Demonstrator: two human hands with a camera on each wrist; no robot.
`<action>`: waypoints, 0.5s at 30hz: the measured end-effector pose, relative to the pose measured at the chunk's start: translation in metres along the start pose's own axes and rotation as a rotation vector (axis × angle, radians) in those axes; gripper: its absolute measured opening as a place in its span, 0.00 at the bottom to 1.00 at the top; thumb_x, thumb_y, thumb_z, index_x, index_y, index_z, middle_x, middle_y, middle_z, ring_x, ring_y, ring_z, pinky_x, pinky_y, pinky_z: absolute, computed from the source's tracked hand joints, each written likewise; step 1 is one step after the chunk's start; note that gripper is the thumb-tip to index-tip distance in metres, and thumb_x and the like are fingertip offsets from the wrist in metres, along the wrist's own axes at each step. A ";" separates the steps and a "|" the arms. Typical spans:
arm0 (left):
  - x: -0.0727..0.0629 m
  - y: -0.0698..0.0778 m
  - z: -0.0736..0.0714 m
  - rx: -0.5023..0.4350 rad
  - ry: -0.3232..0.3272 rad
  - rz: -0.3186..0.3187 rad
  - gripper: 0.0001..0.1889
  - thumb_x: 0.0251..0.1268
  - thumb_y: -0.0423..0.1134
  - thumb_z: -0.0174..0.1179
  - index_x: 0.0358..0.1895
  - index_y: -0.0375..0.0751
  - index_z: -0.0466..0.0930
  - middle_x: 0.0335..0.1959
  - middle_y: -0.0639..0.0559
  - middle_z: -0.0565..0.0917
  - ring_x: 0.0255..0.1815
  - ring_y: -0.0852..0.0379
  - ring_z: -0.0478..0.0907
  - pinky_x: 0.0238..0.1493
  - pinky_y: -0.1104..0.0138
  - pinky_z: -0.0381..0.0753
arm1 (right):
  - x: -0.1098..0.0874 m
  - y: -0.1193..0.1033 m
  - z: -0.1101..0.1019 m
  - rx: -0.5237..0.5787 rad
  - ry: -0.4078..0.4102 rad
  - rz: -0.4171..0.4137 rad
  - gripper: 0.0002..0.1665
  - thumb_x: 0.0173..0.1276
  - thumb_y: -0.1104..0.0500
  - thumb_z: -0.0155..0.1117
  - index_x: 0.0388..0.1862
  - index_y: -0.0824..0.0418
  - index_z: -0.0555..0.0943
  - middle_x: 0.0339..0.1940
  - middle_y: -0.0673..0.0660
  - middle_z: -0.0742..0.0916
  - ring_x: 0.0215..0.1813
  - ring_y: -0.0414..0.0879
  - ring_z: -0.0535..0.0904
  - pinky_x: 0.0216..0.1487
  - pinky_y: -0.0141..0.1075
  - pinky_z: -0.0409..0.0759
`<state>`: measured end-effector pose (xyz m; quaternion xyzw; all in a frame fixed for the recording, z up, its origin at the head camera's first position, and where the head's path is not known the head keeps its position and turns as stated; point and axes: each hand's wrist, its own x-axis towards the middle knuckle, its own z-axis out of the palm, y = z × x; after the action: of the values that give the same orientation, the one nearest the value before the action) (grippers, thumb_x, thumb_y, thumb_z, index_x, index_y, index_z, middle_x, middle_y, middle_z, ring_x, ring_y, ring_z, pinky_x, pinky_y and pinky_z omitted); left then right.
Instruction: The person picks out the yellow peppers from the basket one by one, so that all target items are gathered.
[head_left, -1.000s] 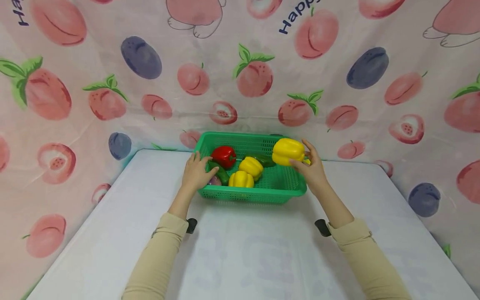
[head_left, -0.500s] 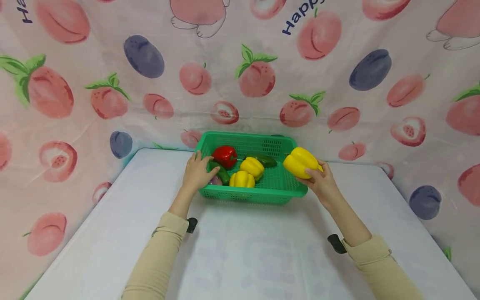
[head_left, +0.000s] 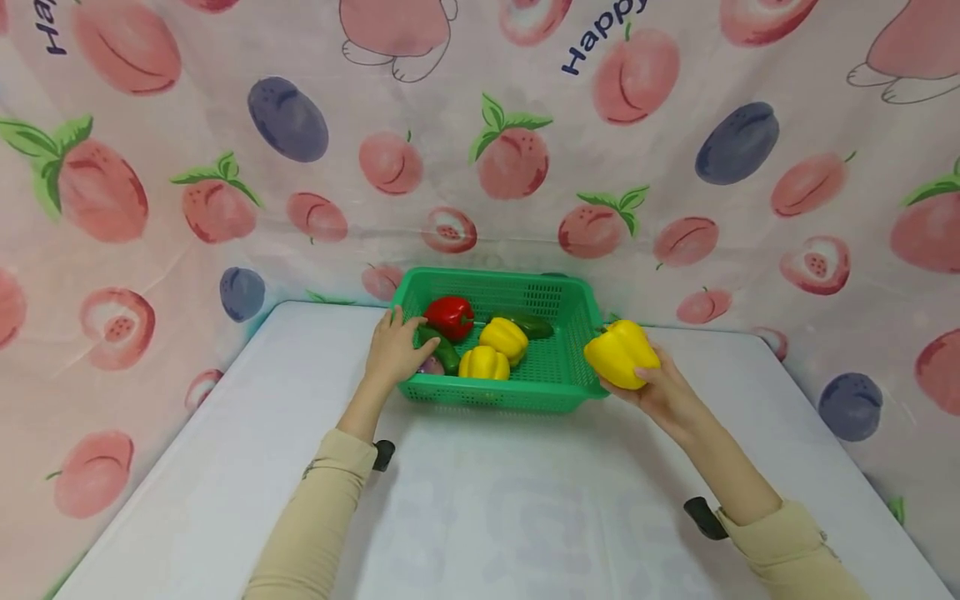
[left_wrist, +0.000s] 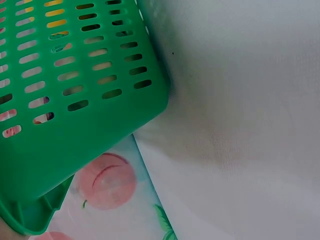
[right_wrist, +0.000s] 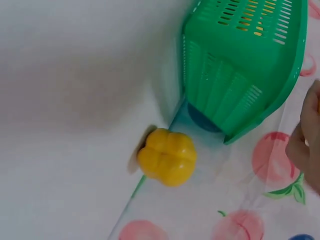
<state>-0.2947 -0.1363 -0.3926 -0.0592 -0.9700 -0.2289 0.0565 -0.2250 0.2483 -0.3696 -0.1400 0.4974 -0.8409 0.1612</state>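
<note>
My right hand (head_left: 663, 396) holds a yellow bell pepper (head_left: 621, 354) just off the right end of a green plastic basket (head_left: 517, 396). In the right wrist view a second yellow bell pepper (right_wrist: 167, 156) lies on the table outside the basket, while the hand (right_wrist: 307, 140) shows only at the right edge. My left hand (head_left: 392, 348) grips the basket's left rim, thumb over the inside. In the basket are a red bell pepper (head_left: 449, 317), two yellow bell peppers (head_left: 504, 340), a dark green cucumber-like vegetable (head_left: 532, 325), another green one (head_left: 442, 354) and a purple piece (head_left: 431, 365), partly hidden.
The basket stands near the back edge of a white-covered table (head_left: 480, 500). A fruit-printed cloth (head_left: 450, 125) hangs behind it and along both sides. Black wrist camera mounts (head_left: 383, 455) sit at both wrists.
The right hand has carried the yellow bell pepper from over the basket's right end rightward and toward the person, turning it. The left hand has stayed at the rim.
</note>
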 end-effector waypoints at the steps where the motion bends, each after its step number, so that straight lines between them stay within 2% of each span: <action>1: 0.000 0.000 0.000 0.001 -0.001 0.000 0.29 0.68 0.55 0.50 0.66 0.41 0.68 0.72 0.27 0.50 0.75 0.31 0.43 0.75 0.46 0.44 | -0.002 0.001 -0.003 0.026 -0.046 -0.001 0.25 0.72 0.70 0.36 0.63 0.49 0.61 0.58 0.50 0.69 0.54 0.45 0.74 0.56 0.41 0.80; 4: 0.001 0.000 -0.001 0.005 -0.003 0.004 0.29 0.68 0.54 0.50 0.66 0.42 0.68 0.72 0.27 0.50 0.75 0.31 0.42 0.75 0.46 0.44 | -0.009 0.003 -0.012 0.115 -0.156 0.011 0.29 0.72 0.72 0.29 0.64 0.51 0.65 0.57 0.52 0.73 0.56 0.47 0.75 0.59 0.44 0.77; 8: 0.002 0.000 0.000 0.017 -0.006 0.007 0.28 0.68 0.54 0.49 0.67 0.43 0.68 0.72 0.27 0.50 0.75 0.31 0.43 0.75 0.46 0.45 | -0.017 0.003 -0.020 0.183 -0.195 0.017 0.31 0.72 0.73 0.27 0.65 0.51 0.66 0.58 0.52 0.73 0.57 0.48 0.74 0.61 0.46 0.76; 12: 0.002 0.000 -0.001 0.015 -0.011 0.003 0.29 0.68 0.54 0.49 0.67 0.43 0.67 0.72 0.27 0.50 0.75 0.31 0.43 0.75 0.45 0.45 | -0.025 0.000 -0.025 0.135 -0.196 0.024 0.31 0.71 0.73 0.27 0.64 0.51 0.65 0.58 0.51 0.73 0.56 0.46 0.75 0.60 0.47 0.77; 15: 0.002 0.000 -0.001 0.006 -0.012 -0.002 0.30 0.68 0.54 0.49 0.68 0.43 0.66 0.72 0.27 0.50 0.75 0.31 0.42 0.75 0.46 0.44 | -0.030 -0.003 -0.030 0.073 -0.162 0.045 0.29 0.70 0.73 0.29 0.63 0.51 0.64 0.58 0.49 0.72 0.56 0.45 0.75 0.59 0.47 0.77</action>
<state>-0.2964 -0.1366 -0.3920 -0.0596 -0.9711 -0.2255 0.0506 -0.2104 0.2858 -0.3832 -0.1902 0.4546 -0.8406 0.2247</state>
